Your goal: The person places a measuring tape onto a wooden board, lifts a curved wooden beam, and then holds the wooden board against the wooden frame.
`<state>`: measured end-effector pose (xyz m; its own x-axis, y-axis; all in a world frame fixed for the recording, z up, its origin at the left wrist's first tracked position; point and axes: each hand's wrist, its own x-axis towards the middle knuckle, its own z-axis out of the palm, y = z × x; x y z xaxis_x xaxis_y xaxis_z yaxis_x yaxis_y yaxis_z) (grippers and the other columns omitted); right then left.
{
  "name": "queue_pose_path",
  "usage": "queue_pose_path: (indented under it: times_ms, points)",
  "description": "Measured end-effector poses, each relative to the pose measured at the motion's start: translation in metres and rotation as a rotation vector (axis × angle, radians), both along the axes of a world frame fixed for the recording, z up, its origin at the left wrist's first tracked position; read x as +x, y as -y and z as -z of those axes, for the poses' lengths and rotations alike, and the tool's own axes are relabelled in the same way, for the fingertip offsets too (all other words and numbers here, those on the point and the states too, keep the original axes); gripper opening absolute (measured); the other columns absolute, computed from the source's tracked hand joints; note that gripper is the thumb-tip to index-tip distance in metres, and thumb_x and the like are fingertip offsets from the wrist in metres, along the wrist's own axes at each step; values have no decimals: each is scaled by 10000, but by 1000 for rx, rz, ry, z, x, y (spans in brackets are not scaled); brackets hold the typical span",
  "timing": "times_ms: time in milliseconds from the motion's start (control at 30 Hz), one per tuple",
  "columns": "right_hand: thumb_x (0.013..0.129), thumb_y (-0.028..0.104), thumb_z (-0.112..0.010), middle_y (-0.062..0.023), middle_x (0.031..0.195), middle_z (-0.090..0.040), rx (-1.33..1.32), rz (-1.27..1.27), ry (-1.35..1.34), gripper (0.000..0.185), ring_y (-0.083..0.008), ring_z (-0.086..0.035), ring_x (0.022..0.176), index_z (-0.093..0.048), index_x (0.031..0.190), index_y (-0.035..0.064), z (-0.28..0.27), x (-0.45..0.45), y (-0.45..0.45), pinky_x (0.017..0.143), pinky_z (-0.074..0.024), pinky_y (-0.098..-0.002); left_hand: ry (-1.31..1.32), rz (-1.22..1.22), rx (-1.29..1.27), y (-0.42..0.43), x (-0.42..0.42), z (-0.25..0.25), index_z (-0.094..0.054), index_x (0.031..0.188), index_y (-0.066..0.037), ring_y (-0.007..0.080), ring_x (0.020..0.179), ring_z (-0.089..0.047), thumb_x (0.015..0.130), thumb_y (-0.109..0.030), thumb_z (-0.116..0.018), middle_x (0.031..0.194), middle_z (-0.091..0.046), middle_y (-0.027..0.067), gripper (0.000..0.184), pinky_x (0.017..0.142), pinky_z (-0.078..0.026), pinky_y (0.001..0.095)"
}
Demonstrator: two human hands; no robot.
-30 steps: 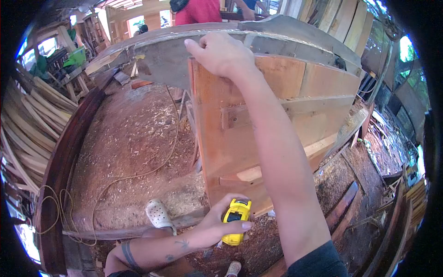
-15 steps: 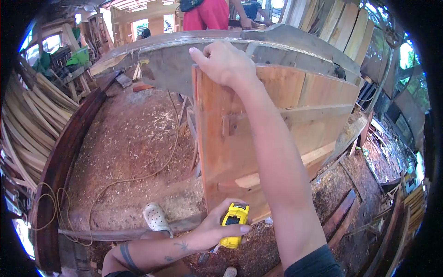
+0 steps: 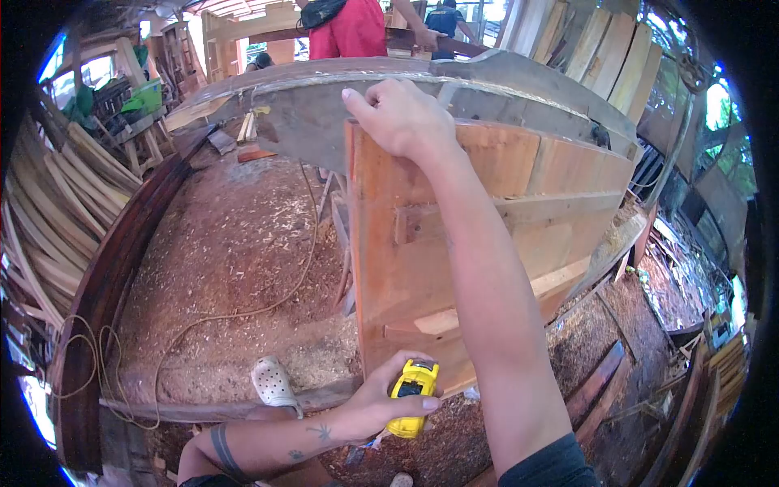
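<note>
My left hand (image 3: pixel 380 403) is closed round a yellow tape measure (image 3: pixel 414 398), low in front of me beside the panel's lower edge. No blade shows drawn out of its case. My right hand (image 3: pixel 403 118) reaches up to the top left corner of an upright wooden panel (image 3: pixel 487 260). Its fingers curl over the top edge and the far side of the grip is hidden. Crosswise battens run along the near face of the panel. Just behind it stands a long, grey curved timber piece (image 3: pixel 296 130).
A dark curved beam (image 3: pixel 134 243) and stacked wooden strips (image 3: pixel 57 211) lie at left. A cord (image 3: pixel 235 314) crosses the shavings-covered ground near my shoe (image 3: pixel 274 383). Beyond the grey timber stands a person in red shorts (image 3: pixel 349 32). Boards (image 3: pixel 613 69) lean at back right.
The view has tilted slightly, so the panel and my right hand sit a little lower and further right. The person in red shorts appears further left. Both hands keep their holds.
</note>
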<state>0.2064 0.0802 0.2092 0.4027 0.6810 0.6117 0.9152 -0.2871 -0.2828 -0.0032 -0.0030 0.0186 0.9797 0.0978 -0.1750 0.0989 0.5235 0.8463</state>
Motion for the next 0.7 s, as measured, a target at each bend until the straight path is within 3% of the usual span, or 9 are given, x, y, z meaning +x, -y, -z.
queue_pose_path:
  times_ms: [367,467,567,700]
  points:
    - [891,557,-425,-178,961,-678,1,-21,-6,545,-375,-623,971,-712,913,95,0,3,-3,884,-448,-509,6,5,42,0,-4,-1,-412,1266,-95,159,889,-598,811,-124,-738,1005,-596,87,559,714,-508,315]
    - [876,538,-451,-176,1089,-661,-94,-30,-29,519,-363,-613,1048,-723,976,107,-8,-2,3,939,-461,-464,-1,20,44,0,-5,-4,-420,1264,-94,158,891,-594,812,-133,-738,1001,-593,79,554,726,-503,314]
    - [903,561,-422,-183,923,-676,-10,-57,22,561,-365,-626,951,-709,905,79,-1,5,-3,870,-460,-463,20,5,88,1,-6,-1,-428,1259,-92,160,892,-594,808,-152,-742,998,-587,75,553,734,-502,314]
    - [916,546,-420,-187,917,-671,-12,-83,60,564,-364,-625,936,-698,912,55,0,12,-9,835,-468,-432,40,-39,93,3,-9,-4,-426,1258,-85,162,891,-587,797,-166,-748,992,-577,77,568,739,-499,313]
